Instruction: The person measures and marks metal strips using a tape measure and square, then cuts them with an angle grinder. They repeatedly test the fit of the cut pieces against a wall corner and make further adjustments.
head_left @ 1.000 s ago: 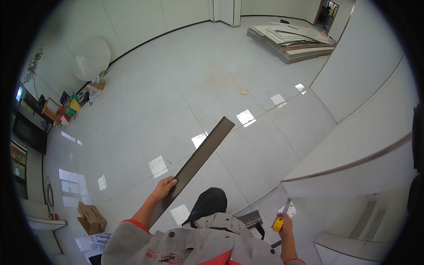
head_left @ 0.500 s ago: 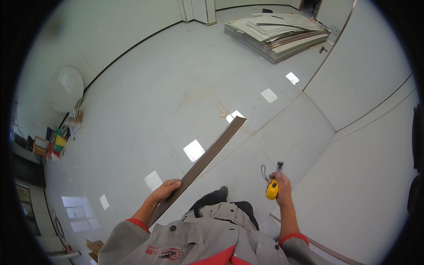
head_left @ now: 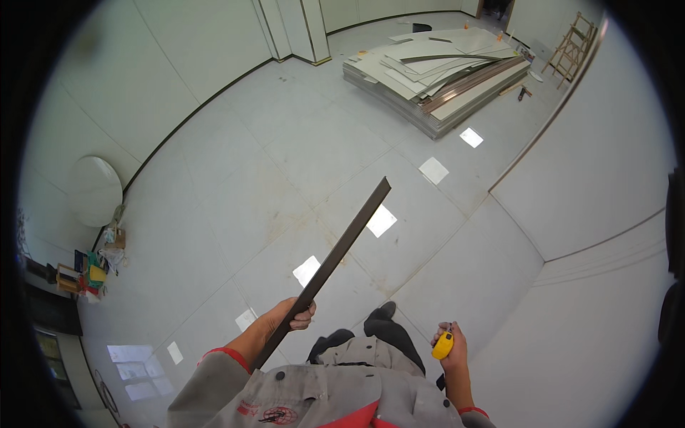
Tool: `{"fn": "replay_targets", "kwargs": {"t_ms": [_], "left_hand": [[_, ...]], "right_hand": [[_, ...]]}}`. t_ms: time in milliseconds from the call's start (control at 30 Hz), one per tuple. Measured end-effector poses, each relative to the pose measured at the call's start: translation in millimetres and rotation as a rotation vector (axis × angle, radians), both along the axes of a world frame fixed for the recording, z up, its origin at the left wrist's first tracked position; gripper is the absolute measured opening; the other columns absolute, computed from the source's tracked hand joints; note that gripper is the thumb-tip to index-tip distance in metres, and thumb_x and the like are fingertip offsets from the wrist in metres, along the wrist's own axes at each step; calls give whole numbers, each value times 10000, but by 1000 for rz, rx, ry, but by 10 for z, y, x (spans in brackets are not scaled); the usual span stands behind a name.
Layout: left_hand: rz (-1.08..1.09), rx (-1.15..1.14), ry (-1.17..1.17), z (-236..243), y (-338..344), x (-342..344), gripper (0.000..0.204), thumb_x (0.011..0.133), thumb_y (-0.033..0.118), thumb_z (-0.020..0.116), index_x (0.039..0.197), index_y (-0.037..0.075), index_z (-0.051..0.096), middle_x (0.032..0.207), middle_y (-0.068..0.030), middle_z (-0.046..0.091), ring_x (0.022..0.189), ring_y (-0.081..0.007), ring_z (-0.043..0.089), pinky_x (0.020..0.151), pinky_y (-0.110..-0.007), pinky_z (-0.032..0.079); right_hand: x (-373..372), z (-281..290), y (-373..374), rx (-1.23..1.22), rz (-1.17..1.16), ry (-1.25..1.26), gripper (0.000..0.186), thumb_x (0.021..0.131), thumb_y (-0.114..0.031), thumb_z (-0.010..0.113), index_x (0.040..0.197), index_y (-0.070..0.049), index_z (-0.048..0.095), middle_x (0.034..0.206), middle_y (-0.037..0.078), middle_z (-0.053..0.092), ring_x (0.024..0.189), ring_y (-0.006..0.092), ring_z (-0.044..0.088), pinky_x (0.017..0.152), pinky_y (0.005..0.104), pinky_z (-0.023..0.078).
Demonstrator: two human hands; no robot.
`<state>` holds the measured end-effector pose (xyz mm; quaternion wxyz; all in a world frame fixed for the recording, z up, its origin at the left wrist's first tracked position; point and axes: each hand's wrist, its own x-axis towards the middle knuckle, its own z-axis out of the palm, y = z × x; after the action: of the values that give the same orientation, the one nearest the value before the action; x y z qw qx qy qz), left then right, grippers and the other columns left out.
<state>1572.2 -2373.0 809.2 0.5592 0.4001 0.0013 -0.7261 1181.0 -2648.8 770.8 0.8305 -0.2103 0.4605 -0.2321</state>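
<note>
My left hand (head_left: 287, 315) is closed around a long, narrow dark brown trim strip (head_left: 346, 241). The strip slants away to the upper right, its far end free above the floor and its near end running down past my forearm. To the right, my right hand (head_left: 457, 349) grips a yellow tape measure (head_left: 443, 346) low beside my body. A little of something small and dark shows at the top of the right fingers, too small to name. The strip and the tape measure are well apart.
A low stack of flat panels (head_left: 399, 107) lies at the far right, with a wooden ladder (head_left: 571, 50) behind it. Along the right runs a white wall (head_left: 592, 150). On the left, a round white board (head_left: 96, 191) leans near a pile of boxes and bags (head_left: 93, 274).
The strip has turned steeper, and the left fingers now show curled around its edge. My right hand is lower; the metallic piece and looped strap above it no longer show. My feet have shifted.
</note>
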Motion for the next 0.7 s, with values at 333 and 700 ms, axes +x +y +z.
{"fn": "replay_targets", "kwargs": {"t_ms": [333, 700], "left_hand": [[123, -78, 203, -403, -1833, 1706, 218, 1032, 202, 454, 966, 34, 577, 584, 29, 418, 417, -98, 394, 413, -246, 338], [154, 248, -642, -802, -4615, 4631, 304, 994, 347, 641, 940, 50, 672, 761, 23, 595, 640, -81, 504, 566, -272, 421]], "right_hand": [[2534, 540, -2238, -123, 427, 40, 443, 1049, -394, 505, 1088, 34, 613, 826, 73, 622, 744, 198, 635, 670, 354, 557], [2534, -525, -3851, -44, 5, 543, 501, 1037, -391, 459, 1058, 56, 682, 866, 117, 632, 771, 238, 637, 695, 382, 544]]}}
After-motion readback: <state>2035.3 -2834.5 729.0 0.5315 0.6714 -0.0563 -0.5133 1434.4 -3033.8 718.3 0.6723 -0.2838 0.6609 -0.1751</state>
